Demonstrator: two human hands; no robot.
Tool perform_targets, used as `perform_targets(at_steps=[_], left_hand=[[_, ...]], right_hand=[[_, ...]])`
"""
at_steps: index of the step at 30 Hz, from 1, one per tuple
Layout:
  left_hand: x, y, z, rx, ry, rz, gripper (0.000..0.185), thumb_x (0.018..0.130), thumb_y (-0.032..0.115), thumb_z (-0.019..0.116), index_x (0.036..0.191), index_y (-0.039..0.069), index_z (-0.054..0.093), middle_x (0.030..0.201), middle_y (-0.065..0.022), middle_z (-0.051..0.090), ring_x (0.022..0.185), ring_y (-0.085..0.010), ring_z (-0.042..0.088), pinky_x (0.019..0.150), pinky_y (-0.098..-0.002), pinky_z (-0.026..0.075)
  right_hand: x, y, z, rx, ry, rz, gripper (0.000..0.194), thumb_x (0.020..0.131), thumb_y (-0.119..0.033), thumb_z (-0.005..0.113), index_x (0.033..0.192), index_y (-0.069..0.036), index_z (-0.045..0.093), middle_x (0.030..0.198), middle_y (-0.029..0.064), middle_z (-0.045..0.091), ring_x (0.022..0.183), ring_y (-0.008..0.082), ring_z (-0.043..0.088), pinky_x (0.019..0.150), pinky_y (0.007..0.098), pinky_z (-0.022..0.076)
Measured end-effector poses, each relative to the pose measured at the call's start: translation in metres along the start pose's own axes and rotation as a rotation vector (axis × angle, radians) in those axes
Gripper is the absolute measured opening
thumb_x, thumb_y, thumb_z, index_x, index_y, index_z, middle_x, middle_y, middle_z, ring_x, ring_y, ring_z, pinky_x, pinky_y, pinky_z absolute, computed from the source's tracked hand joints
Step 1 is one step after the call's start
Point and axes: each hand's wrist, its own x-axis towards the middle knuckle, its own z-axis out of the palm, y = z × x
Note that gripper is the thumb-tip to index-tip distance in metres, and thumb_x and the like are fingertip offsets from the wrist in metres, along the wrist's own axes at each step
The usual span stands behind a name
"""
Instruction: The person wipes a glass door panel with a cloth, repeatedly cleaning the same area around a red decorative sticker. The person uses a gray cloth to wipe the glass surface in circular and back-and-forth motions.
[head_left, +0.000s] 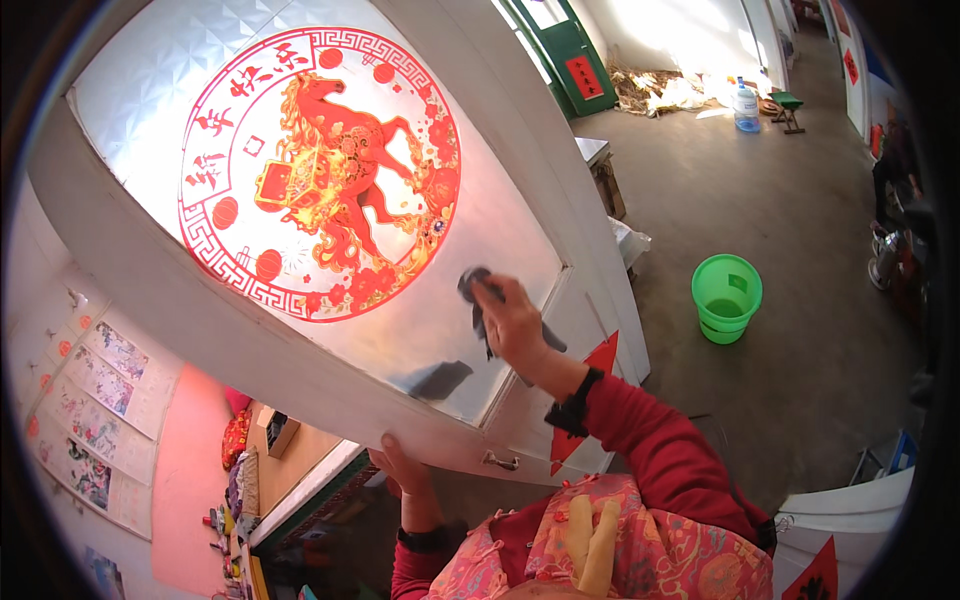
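A white door (510, 456) with a glazed upper panel (517, 255) stands in front of me. My right hand (517, 326) presses a dark cloth (477, 289) against the lower part of the glass, close to the frame's corner. My left hand (409, 469) grips the door's edge, thumb on the near face and fingers partly hidden behind it. A round red-and-gold horse decoration (337, 172) with writing covers much of the pane. Beside my left hand is a metal door handle (501, 460). A red paper diamond (592, 401) lies below the pane, partly hidden by my right forearm.
A green bucket (724, 296) stands on the floor to the right. Farther back are a water bottle (746, 109), a green-topped stool (786, 105) and a green door (566, 56). At lower left, a wooden surface (319, 469) carries a small box (281, 433). A person (896, 169) is at far right.
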Motion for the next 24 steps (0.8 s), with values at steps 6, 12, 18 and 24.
perform_targets(at_steps=[6,12,18,24], left_hand=[[-0.006,0.007,0.005,-0.056,0.011,-0.055,0.069,0.092,0.052,0.054,0.132,-0.003,0.040,0.112,-0.0147,0.056,0.096,-0.0241,0.059,0.079,-0.0383,0.051],[-0.007,0.004,0.002,-0.065,0.002,-0.048,0.065,0.093,0.049,0.053,0.131,-0.002,0.040,0.111,-0.0148,0.056,0.096,-0.0243,0.059,0.078,-0.0389,0.051],[-0.008,-0.004,-0.012,-0.096,-0.018,-0.115,0.068,0.092,0.046,0.055,0.132,-0.007,0.041,0.119,-0.0155,0.054,0.103,-0.0226,0.054,0.084,-0.0365,0.047],[-0.010,-0.013,-0.020,-0.051,0.002,-0.116,0.067,0.092,0.050,0.054,0.128,-0.006,0.044,0.113,-0.0144,0.055,0.096,-0.0217,0.056,0.077,-0.0354,0.048]], right_hand=[[0.093,0.040,0.003,-0.148,0.087,0.034,0.038,0.084,-0.005,0.059,0.121,-0.013,0.063,0.109,0.0122,0.055,0.097,0.0337,0.059,0.076,0.0436,0.0524],[0.056,0.039,-0.001,-0.098,0.064,0.030,0.037,0.085,-0.005,0.058,0.121,-0.012,0.062,0.106,0.0107,0.056,0.092,0.0321,0.061,0.073,0.0441,0.0528],[0.141,0.056,0.002,-0.197,0.072,0.090,0.035,0.088,-0.007,0.056,0.122,-0.015,0.060,0.108,0.0098,0.057,0.087,0.0330,0.064,0.070,0.0435,0.0532],[0.135,0.075,-0.002,-0.255,-0.005,0.130,0.038,0.089,-0.010,0.056,0.126,-0.017,0.058,0.106,0.0085,0.057,0.085,0.0326,0.064,0.069,0.0447,0.0536]])
